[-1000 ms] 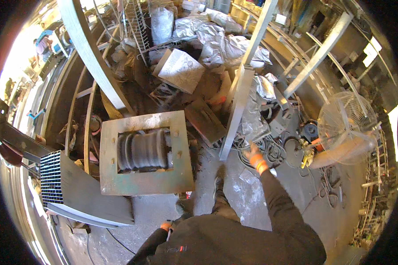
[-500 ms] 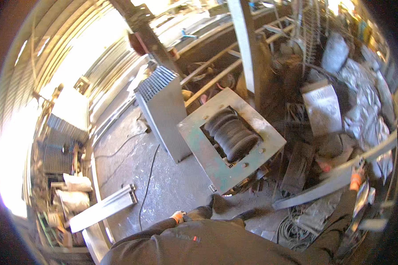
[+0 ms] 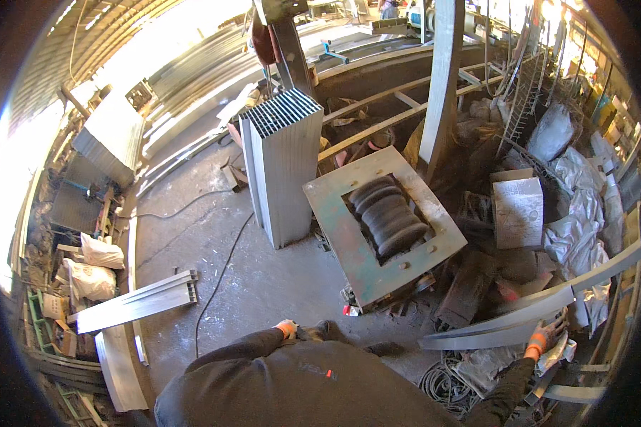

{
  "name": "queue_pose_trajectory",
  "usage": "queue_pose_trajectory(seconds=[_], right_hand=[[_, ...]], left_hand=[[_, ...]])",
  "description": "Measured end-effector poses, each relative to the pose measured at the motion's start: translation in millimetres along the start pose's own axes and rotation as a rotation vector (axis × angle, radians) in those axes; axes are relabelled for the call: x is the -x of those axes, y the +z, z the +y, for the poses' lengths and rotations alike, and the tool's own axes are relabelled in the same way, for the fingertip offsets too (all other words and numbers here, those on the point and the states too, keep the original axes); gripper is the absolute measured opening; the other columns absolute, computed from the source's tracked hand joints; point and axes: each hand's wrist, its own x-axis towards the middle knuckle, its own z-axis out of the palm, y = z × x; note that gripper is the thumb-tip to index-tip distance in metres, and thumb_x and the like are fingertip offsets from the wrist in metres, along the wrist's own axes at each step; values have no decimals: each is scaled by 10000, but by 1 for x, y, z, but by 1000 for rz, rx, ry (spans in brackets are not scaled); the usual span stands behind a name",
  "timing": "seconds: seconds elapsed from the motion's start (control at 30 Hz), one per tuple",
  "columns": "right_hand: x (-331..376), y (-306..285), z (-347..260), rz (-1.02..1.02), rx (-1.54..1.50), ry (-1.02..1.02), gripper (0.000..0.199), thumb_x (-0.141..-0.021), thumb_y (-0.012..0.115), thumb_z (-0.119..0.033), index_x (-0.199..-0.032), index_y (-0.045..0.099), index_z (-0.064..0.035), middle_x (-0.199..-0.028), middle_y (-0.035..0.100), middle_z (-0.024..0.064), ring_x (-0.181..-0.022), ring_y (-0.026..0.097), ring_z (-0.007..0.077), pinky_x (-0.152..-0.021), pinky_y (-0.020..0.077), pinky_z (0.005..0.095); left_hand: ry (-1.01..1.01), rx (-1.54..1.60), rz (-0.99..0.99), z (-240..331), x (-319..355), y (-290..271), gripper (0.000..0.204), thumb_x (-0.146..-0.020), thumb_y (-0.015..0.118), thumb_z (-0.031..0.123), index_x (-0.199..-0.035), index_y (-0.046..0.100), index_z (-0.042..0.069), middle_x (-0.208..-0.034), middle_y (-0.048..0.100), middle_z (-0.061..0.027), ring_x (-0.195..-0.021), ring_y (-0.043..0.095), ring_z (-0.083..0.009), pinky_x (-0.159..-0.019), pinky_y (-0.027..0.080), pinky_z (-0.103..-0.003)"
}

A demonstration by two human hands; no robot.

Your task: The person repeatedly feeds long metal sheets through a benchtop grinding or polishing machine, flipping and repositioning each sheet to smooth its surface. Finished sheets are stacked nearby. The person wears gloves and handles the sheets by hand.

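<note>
My right hand [image 3: 543,336], in an orange-and-grey glove, is at the right, with its fingers on the lower edge of a long grey metal strip [image 3: 498,326], near its far end. They look closed around that edge, though the grip is partly hidden. The strip lies slanted above coiled cable [image 3: 443,384], its other end toward my legs. My left hand [image 3: 287,329], also in an orange glove, is held close to my body by my leg. My sleeve and leg hide most of its fingers.
Ahead stands a square metal frame [image 3: 363,274] around a dark ribbed roller [image 3: 390,217]. Beside it rises an upright stack of metal profiles [image 3: 288,178]. Another profile bundle [image 3: 135,302] lies at the left. A cable [image 3: 221,281] crosses the floor; a post [image 3: 443,85] stands behind.
The view has tilted and steadied. My right hand has come nearer, and the strip beside it now shows apart from the one behind. My left hand stays close to my body.
</note>
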Motion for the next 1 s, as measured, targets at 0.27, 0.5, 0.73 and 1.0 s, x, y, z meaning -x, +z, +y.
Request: queue_pose_trajectory(seconds=[0.27, 0.5, 0.73, 1.0], right_hand=[[274, -67, 42, 30, 25, -110, 1024, -935, 891, -245, -1774, 311, -155, -1813, 325, 187, -1652, 357, 404, -1333, 375, 567], [458, -73, 93, -53, -616, -136, 820, -932, 906, -415, -1579, 576, -34, -1535, 645, 202, -1313, 677, 355, -1103, 575, 538], [579, -219, -17, 91, -577, -575, 505, -838, 947, -235, -1303, 799, -103, -1242, 783, 154, -1079, 738, 393, -958, 597, 513], [690, -479, -118, 153, -1105, -831, 716, -736, 977, -172, -1404, 735, -89, -1189, 762, 105, -1080, 706, 367, -986, 572, 486]], left_hand=[[120, 152, -158, -97, -31, 37, 530, -1038, 677, 518, -1049, 828, 9, -1147, 818, -217, -1020, 774, -408, -814, 601, -542], [-177, 697, 39, -127, -11, 82, 602, -988, 649, 532, -1216, 831, 6, -1287, 784, -276, -1248, 746, -424, -1061, 573, -512], [83, 537, 104, -143, 44, 134, 587, -976, 681, 498, -1207, 825, -22, -1307, 777, -290, -1292, 728, -429, -1066, 575, -500], [177, 644, 364, -122, 177, 113, 1060, -902, 874, 644, -1628, 510, -36, -1625, 548, -331, -1526, 533, -454, -1250, 470, -503]])
